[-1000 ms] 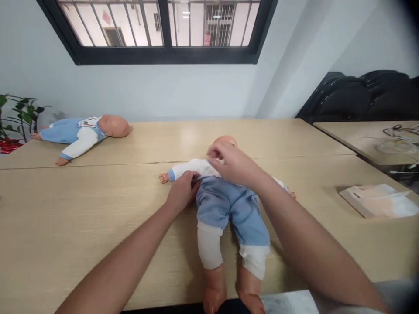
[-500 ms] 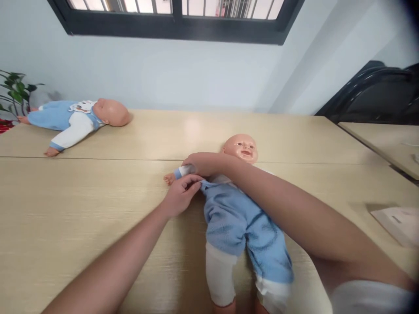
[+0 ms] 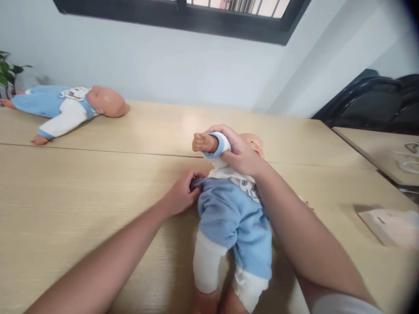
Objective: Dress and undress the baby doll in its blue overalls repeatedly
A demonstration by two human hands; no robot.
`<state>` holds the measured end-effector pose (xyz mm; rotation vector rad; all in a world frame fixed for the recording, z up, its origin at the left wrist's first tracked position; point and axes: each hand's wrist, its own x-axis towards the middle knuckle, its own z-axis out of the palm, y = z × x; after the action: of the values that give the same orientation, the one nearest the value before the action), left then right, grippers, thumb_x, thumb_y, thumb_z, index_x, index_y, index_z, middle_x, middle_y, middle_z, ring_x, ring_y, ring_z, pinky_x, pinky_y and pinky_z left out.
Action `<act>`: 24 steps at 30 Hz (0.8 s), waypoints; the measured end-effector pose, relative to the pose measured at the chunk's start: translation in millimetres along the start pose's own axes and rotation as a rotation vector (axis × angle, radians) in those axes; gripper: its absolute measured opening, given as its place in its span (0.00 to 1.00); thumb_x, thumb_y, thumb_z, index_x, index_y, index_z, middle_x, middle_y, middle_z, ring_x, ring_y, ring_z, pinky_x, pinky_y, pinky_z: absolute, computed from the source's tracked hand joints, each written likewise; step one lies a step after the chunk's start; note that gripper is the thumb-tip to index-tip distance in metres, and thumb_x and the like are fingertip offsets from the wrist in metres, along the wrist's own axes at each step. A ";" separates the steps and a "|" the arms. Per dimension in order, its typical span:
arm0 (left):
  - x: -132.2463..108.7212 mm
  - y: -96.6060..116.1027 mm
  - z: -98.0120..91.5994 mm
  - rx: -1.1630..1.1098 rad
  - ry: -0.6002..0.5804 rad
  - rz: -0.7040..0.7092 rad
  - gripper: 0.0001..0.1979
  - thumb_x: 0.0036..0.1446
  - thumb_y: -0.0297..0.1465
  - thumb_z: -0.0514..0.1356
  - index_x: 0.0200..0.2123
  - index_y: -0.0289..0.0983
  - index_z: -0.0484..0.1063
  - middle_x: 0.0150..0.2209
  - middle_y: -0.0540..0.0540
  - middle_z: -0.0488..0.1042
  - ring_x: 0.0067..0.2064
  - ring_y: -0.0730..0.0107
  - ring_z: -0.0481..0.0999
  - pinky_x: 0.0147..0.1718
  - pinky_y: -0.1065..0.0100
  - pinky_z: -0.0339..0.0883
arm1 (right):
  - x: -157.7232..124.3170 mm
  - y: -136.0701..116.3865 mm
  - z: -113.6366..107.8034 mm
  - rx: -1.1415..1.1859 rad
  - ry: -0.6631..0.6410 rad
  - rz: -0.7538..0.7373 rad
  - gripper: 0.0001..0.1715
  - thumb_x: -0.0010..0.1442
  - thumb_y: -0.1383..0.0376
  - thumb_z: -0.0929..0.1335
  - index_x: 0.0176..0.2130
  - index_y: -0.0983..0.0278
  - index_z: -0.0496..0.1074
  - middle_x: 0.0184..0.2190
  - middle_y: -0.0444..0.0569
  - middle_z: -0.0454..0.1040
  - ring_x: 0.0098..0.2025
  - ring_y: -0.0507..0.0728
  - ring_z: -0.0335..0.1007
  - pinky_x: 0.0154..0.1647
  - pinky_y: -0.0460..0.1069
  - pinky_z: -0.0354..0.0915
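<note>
A baby doll lies on its back on the table, legs toward me, in a white top and blue trousers (image 3: pixel 218 207) with white cuffs. My left hand (image 3: pixel 183 192) pinches the trousers' waistband at the doll's left-hand side in the picture. My right hand (image 3: pixel 240 152) is wrapped round the doll's white sleeve (image 3: pixel 224 144) and holds that arm raised, its small fist (image 3: pixel 204 142) pointing left. The doll's head (image 3: pixel 254 141) is partly hidden behind my right hand, and my right forearm covers part of its chest.
Another doll (image 3: pixel 70 104) in blue and white lies at the back left, near a plant (image 3: pixel 8 72). A pale flat box (image 3: pixel 389 224) is on the right side of the table (image 3: pixel 81 196). Black chairs (image 3: pixel 366 98) stand beyond, by a second table (image 3: pixel 363 141).
My right hand has lifted the doll's arm from the table up over its chest. My left hand stays at the waistband, slightly lower. The camera view has shifted a little.
</note>
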<state>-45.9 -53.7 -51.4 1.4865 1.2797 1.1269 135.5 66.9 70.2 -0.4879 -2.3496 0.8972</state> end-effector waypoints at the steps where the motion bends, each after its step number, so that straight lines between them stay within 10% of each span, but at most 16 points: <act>1: -0.3 -1.1 3.0 0.045 0.075 0.018 0.15 0.60 0.27 0.59 0.51 0.38 0.70 0.49 0.43 0.75 0.50 0.62 0.75 0.53 0.59 0.70 | -3.4 -1.6 1.4 -0.027 -0.004 -0.021 0.35 0.52 0.71 0.64 0.60 0.60 0.63 0.57 0.52 0.69 0.58 0.63 0.66 0.61 0.60 0.62; 6: -1.6 -2.8 7.0 0.115 0.406 0.147 0.08 0.59 0.25 0.59 0.43 0.39 0.69 0.44 0.46 0.73 0.43 0.68 0.75 0.41 0.66 0.75 | -12.2 -8.1 16.1 -0.269 -0.061 -0.055 0.39 0.59 0.63 0.71 0.66 0.57 0.60 0.59 0.56 0.66 0.59 0.67 0.65 0.61 0.62 0.64; 14: -11.3 12.0 0.5 0.334 0.583 0.515 0.04 0.62 0.27 0.63 0.40 0.40 0.71 0.41 0.47 0.74 0.44 0.68 0.75 0.37 0.69 0.76 | -24.5 -20.6 0.7 -0.451 -0.170 0.091 0.26 0.60 0.69 0.70 0.57 0.52 0.74 0.51 0.50 0.70 0.48 0.62 0.71 0.50 0.55 0.67; 24: -12.9 -9.4 6.2 -0.007 0.530 0.252 0.10 0.63 0.37 0.66 0.43 0.40 0.71 0.41 0.46 0.81 0.37 0.68 0.83 0.37 0.67 0.78 | -28.3 -47.3 -1.1 -0.297 -0.455 0.193 0.25 0.60 0.70 0.67 0.54 0.52 0.78 0.49 0.49 0.76 0.50 0.61 0.73 0.53 0.53 0.66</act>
<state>-42.9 -65.7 -63.3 1.4207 1.4544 1.7745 151.9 19.4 92.9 -0.6986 -2.9148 0.8115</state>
